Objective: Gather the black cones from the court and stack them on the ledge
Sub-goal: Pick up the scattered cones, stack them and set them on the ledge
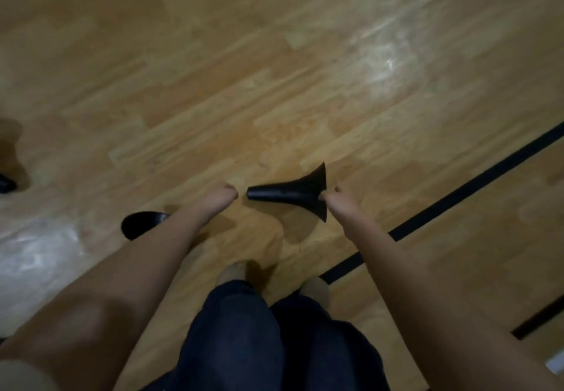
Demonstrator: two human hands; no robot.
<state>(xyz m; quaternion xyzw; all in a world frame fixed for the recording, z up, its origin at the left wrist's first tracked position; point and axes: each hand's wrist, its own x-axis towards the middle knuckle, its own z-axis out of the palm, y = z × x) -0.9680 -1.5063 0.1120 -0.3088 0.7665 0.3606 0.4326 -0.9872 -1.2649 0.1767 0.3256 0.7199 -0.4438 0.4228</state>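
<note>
1. The right hand (335, 200) grips the black cone (287, 194) at its flared base. The fingers are mostly hidden behind the flare, so the hold appears to be on the rim only.
2. The cone lies sideways between the two hands, narrow tip toward the left hand (221, 197). Judging by its shadow on the wooden floor (274, 55), it is held clear of the floor.
3. The left hand is just beside the tip, with a small gap, and holds nothing. Its fingers look drawn in, but blur prevents telling how far.
4. A dark rounded object (140, 224) lies on the floor beneath the left forearm, partly hidden. It may be another cone, but this cannot be confirmed. A second dark shape (6, 183) sits well to the left of the left hand, at the frame edge.
5. A black court line (457, 191) runs across the floor beyond the right hand. The ledge is not in view.
6. Risks, as judged:
   - A rim-only hold on a sideways cone could let it pivot or drop if the arm swings.
   - The object under the left forearm lies close to the feet and could be stepped on or kicked away.
   - The dark shape at the far left could be missed if it is a cone.
</note>
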